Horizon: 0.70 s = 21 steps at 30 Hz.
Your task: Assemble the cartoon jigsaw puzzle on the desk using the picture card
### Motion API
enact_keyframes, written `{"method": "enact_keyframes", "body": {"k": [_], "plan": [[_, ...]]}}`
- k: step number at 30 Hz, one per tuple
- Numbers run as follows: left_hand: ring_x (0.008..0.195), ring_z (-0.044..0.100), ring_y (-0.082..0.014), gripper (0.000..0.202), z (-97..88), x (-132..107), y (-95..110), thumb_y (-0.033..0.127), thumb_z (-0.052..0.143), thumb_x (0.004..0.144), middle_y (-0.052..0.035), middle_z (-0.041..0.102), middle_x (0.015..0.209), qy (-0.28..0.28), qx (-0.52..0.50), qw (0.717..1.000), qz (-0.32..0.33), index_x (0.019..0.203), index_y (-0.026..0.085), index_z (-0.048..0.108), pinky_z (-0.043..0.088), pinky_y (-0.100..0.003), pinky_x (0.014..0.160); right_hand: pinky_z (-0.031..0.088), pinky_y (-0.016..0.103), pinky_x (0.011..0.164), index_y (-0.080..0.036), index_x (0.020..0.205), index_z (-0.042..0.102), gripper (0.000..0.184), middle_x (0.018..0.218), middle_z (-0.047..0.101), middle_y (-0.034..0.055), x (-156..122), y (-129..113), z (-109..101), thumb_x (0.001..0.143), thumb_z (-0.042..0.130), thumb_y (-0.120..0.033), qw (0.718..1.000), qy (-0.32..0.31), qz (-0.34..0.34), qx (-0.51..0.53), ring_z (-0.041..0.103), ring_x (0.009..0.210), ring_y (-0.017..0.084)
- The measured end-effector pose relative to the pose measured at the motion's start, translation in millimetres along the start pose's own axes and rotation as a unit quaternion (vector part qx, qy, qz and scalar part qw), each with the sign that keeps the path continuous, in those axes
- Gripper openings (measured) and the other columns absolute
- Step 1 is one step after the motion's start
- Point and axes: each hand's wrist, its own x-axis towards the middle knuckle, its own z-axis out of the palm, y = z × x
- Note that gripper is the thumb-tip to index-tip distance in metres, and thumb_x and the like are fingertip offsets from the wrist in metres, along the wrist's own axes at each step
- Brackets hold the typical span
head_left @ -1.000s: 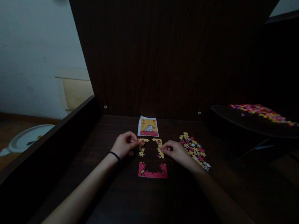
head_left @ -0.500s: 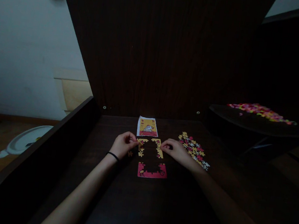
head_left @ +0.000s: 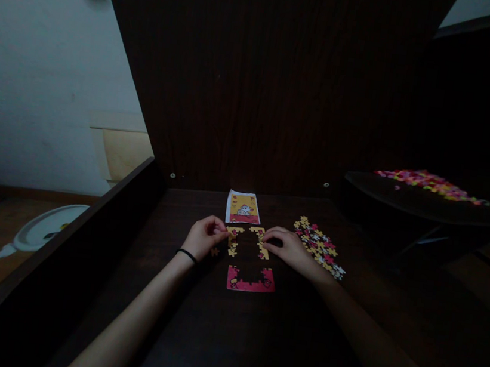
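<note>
My left hand (head_left: 204, 238), with a black band at the wrist, is closed in a pinch on a small yellow puzzle piece at the edge of the left yellow puzzle section (head_left: 233, 248). On the other side, the curled fingers of my right hand (head_left: 286, 247) meet at the edge of the right yellow section (head_left: 264, 250); what they pinch is hidden. Nearer to me lies a joined pink puzzle section (head_left: 250, 286), apart from the yellow ones. A loose piece (head_left: 215, 252) rests beneath my left hand. Behind the sections lies a picture sheet (head_left: 244, 208) with a white animal on yellow and pink.
A pile of loose puzzle pieces (head_left: 320, 247) lies right of my right hand. Brightly coloured small bits cover a dark shelf (head_left: 388, 193) farther right. A dark side board (head_left: 88, 211) edges the table on the left; a white oval tray (head_left: 30, 233) is beyond it.
Both hands hold almost the same place and grip. The whole view has shifted very slightly; the puzzle sections look unchanged.
</note>
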Motion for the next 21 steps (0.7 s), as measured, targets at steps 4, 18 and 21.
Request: {"method": "enact_keyframes", "body": {"k": [4,18,21], "plan": [[0.050,0.047,-0.0070,0.016,0.2,0.3,-0.4,0.022,0.065,0.055,0.0043,0.052,0.054,0.001,-0.001,1.000,0.001,0.059,0.014,0.052,0.036,-0.017,0.050,0.044,0.033,0.080,-0.018,0.074,0.064,0.005,0.089,0.063,0.0050,-0.4,0.3,0.3,0.071,0.061,-0.021,1.000,-0.007,-0.010,-0.002,0.057,0.087,0.017],[0.051,0.048,-0.0067,0.015,1.5,-1.0,3.5,0.019,0.065,0.055,0.0045,0.053,0.053,0.002,-0.007,1.000,-0.013,0.059,0.014,0.052,0.037,-0.017,0.051,0.044,0.034,0.081,-0.020,0.070,0.065,0.003,0.088,0.064,0.0033,-0.9,-1.3,-2.7,0.070,0.062,-0.021,0.999,-0.031,-0.015,-0.005,0.057,0.089,0.017],[0.052,0.049,-0.0073,0.014,1.1,-0.8,3.6,0.019,0.065,0.055,0.0041,0.054,0.055,0.007,-0.006,1.000,-0.016,0.058,0.014,0.052,0.037,-0.018,0.051,0.044,0.034,0.081,-0.020,0.071,0.065,0.003,0.089,0.064,0.0034,-1.0,-2.1,-2.5,0.069,0.062,-0.020,1.000,-0.026,-0.014,0.000,0.056,0.089,0.017]]}}
